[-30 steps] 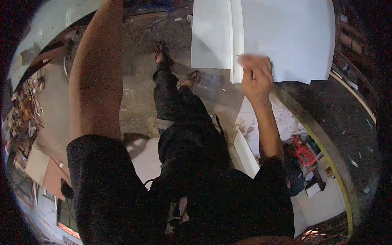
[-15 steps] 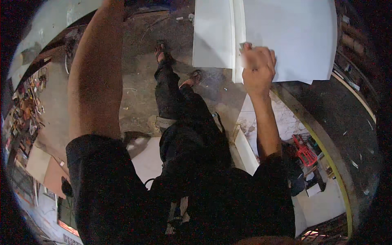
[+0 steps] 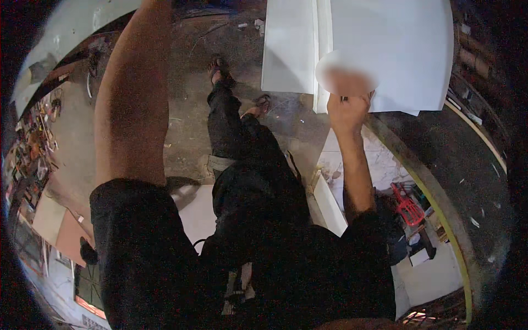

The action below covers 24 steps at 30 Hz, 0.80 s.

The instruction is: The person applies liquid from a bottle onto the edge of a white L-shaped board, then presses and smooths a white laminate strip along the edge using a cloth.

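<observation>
My right hand [image 3: 350, 107] is at the lower part of a large white panel [image 3: 407, 49], beside a raised white strip [image 3: 324, 49] that runs up it. Its fingers are curled closed, but a blur over them hides whatever they may hold. On the strip's other side is a narrower white panel [image 3: 289, 49]. My left forearm [image 3: 135, 99] reaches up past the top edge, so my left hand is out of sight.
My legs [image 3: 258, 170] and sandalled feet [image 3: 217, 69] are on a worn grey floor [image 3: 187, 121]. To the right are a red plastic chair [image 3: 407, 206] and a curved yellowish edge [image 3: 434, 179]. Scattered clutter [image 3: 33, 148] lies far left, near leaning boards [image 3: 58, 228].
My right hand stays by the strip with its fingers turned slightly; a small dark piece at its fingertips earlier is now hidden by blur. My left forearm has shifted slightly right.
</observation>
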Available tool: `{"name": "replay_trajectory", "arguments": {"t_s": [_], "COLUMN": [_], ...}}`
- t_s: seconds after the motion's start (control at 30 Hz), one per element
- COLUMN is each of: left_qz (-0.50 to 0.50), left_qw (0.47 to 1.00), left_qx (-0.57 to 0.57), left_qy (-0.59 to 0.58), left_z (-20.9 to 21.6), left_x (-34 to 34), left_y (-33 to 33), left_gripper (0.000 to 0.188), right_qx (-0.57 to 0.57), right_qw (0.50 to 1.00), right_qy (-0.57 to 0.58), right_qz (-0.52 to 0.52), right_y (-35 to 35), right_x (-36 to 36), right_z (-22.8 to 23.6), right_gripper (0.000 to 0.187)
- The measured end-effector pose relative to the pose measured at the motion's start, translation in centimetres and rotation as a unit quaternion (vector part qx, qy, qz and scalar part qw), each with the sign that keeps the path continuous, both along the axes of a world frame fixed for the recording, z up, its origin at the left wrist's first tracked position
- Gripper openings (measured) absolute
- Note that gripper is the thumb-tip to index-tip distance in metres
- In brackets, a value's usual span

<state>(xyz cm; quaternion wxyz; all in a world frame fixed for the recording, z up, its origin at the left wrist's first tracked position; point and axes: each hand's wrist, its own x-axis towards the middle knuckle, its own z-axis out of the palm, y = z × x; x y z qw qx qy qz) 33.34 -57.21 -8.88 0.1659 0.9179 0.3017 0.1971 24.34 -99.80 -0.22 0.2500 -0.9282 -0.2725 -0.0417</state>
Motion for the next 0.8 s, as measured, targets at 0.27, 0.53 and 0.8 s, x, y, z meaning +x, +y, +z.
{"name": "replay_trajectory", "arguments": {"t_s": [0.27,0.53,0.8], "left_qz": [-0.005,0.007,0.013], "left_qw": [1.000,1.000,0.999], "left_qx": [-0.002,0.006,-0.012], "left_qy": [0.028,0.021,0.044], "left_z": [0.9,0.4,1.9], "left_x": [0.6,0.7,0.0], "left_y": [-0.8,-0.4,-1.5], "left_gripper": [0.051,0.052,0.052], "right_qx": [-0.016,-0.028,-0.028], "right_qw": [1.000,0.999,0.999], "right_qy": [-0.001,0.006,0.009], "right_qz": [-0.006,-0.026,-0.040], "right_y": [-0.4,-0.5,-0.2], "right_x": [0.1,-0.5,-0.4], "right_z": [0.1,0.1,-0.5], "right_gripper": [0.003,0.004,0.004]}}
